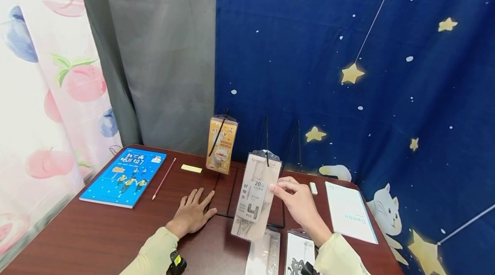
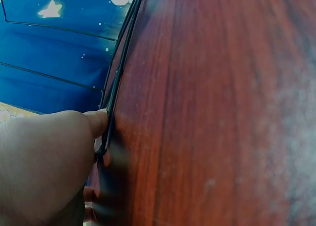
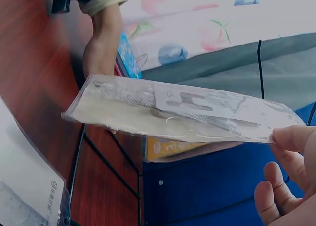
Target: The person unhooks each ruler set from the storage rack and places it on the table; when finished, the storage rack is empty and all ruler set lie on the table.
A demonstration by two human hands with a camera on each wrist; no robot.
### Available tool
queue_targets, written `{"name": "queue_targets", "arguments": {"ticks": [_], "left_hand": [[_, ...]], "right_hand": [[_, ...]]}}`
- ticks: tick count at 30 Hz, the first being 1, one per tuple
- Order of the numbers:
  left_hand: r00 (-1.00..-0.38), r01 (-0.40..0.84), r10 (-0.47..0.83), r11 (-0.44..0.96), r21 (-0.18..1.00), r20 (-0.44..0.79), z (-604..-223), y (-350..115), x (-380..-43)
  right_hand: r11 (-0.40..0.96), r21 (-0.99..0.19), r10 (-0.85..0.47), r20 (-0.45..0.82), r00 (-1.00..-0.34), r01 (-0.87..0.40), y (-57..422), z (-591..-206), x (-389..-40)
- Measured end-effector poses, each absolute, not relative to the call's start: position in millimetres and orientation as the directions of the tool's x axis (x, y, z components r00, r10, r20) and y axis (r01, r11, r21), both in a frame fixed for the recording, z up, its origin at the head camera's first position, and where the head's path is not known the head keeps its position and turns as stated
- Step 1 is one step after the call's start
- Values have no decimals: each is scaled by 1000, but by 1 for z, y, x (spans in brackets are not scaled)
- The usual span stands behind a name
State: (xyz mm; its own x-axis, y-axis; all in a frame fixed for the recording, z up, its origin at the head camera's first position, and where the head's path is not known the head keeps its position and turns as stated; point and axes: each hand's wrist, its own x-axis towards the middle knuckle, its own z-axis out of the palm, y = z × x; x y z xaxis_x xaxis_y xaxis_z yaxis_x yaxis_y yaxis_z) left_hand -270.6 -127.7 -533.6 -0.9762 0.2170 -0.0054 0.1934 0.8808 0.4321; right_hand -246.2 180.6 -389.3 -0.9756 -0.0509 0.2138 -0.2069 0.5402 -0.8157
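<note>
My right hand (image 1: pixel 299 200) pinches the right edge of a clear-bagged ruler set (image 1: pixel 257 197) between thumb and fingertips. In the head view, the set's top overlaps the tip of the middle hook of a black wire rack (image 2: pixel 118 77); its lower end tilts toward me. The right wrist view shows the bag (image 3: pixel 197 110) nearly edge-on, with rulers inside. My left hand (image 1: pixel 191 215) rests on the table with fingers spread, its thumb at the rack's base wire. A yellow-orange package (image 1: pixel 221 144) hangs on the rack's left hook.
Two more packs, a clear one (image 1: pixel 267 253) and a white one with a black cat (image 1: pixel 299 251), lie at the front. A blue book (image 1: pixel 123 176), a pencil (image 1: pixel 164 178) and a yellow strip (image 1: pixel 191 168) lie left. An eraser (image 1: pixel 313 188) and white notebook (image 1: pixel 349 212) lie right.
</note>
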Motion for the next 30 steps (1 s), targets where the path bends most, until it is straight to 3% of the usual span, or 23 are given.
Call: {"name": "queue_targets", "arguments": {"ticks": [19,30], "left_hand": [[-975,201,223,884,421,-3,-533,-128,-269],[-976,201,220,887,416,3,-533,-127,-271]], "right_hand": [[496,-848,-23,203,-979,-188,178,-390,-209],[388,-910,-70,131,-989,-148,169,-398,-186]]}}
